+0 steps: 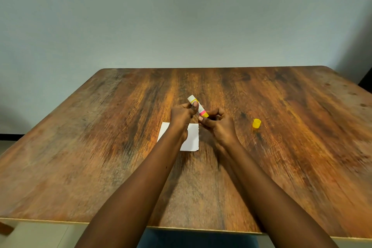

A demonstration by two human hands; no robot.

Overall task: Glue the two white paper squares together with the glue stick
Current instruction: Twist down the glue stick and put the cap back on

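left hand (181,116) grip clamped round the glue stick (198,106) just above the white paper (192,137), right hand (218,125) pinching its yellow base, long axis slanting up and away from the paper, yellow cap (256,123) off to the paper's right.

Nothing can be read: the glue stick (198,106) bears a label, but its print is too blurred.

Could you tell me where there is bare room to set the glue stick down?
Bare wood lies left of the white paper, right of the yellow cap, and along the far edge of the table. Crowded around the held glue stick.
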